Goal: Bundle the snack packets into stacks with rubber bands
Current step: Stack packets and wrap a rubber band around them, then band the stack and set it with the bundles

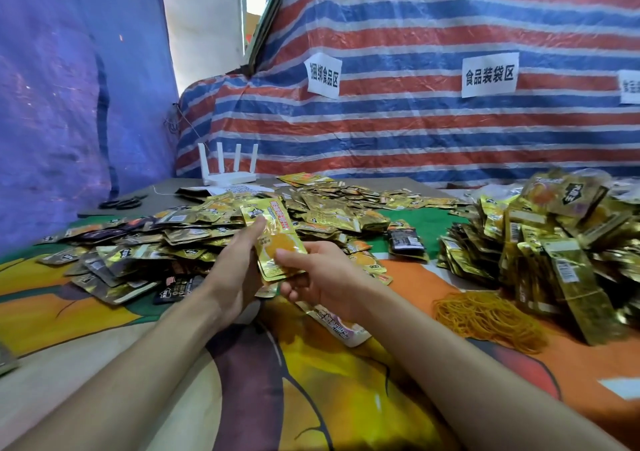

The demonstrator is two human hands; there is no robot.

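A small stack of gold snack packets (277,239) stands upright between both hands at the centre. My right hand (318,277) grips its lower end, thumb across the front. My left hand (239,263) holds its left edge, fingers behind and thumb up along the side. Loose gold and dark packets (180,235) lie spread over the table behind and to the left. A tangle of yellow rubber bands (485,319) lies on the cloth to the right. Banded bundles of packets (554,242) are heaped at the far right.
A colourful printed cloth (311,381) covers the table. One packet (336,326) lies flat under my right wrist. Scissors (121,203) and a white router (230,170) sit at the back left. A striped tarp (415,131) with paper labels forms the back wall.
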